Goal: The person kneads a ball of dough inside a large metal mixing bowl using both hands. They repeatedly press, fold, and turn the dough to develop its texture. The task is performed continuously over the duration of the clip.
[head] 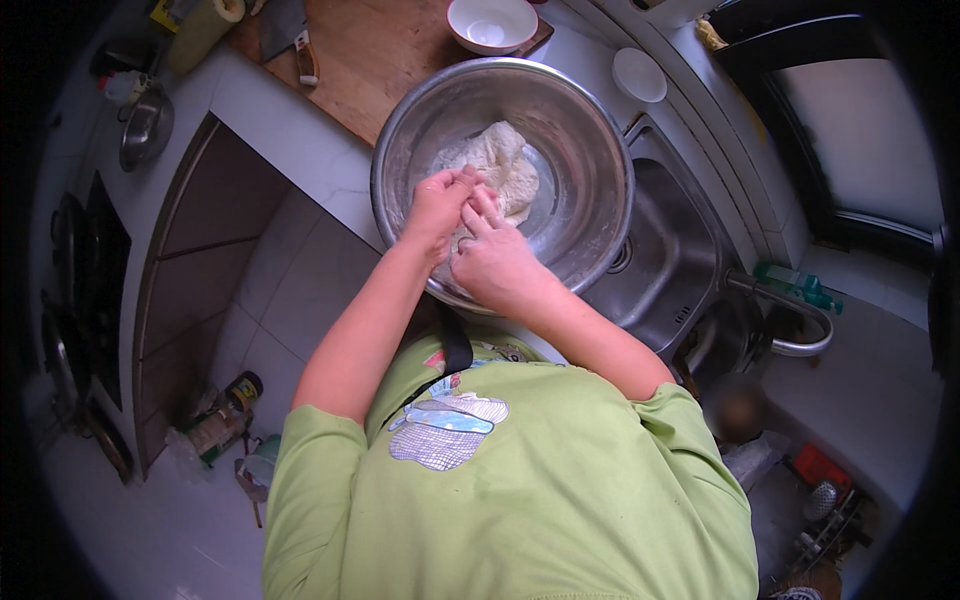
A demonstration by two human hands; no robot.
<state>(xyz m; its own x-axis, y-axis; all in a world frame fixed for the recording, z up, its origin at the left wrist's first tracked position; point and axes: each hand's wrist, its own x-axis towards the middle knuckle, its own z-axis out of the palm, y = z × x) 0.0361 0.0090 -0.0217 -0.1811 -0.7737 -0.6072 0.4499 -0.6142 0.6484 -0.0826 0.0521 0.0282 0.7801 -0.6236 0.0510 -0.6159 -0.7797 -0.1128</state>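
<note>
A large stainless steel bowl (592, 187) stands before me, partly over the sink. In it lies a lump of pale, rough dough (514, 169), with loose flour beside it. Above the near side of the dough, my left hand (441, 206) and my right hand (499, 259) meet at the fingertips. The left fingers bend over those of the right, and two right fingers stretch forward with a gap between them. Whether a scrap of dough sits between the fingertips is hidden. Below the hands, part of the bowl's near wall is covered from sight.
Behind the bowl is a wooden cutting board (367, 60) bearing a cleaver (306, 60) and a red-rimmed white bowl (491, 26). A white dish (640, 75) lies beside the steel sink (667, 247). The curved faucet (814, 341) and a green bottle (795, 281) are at right.
</note>
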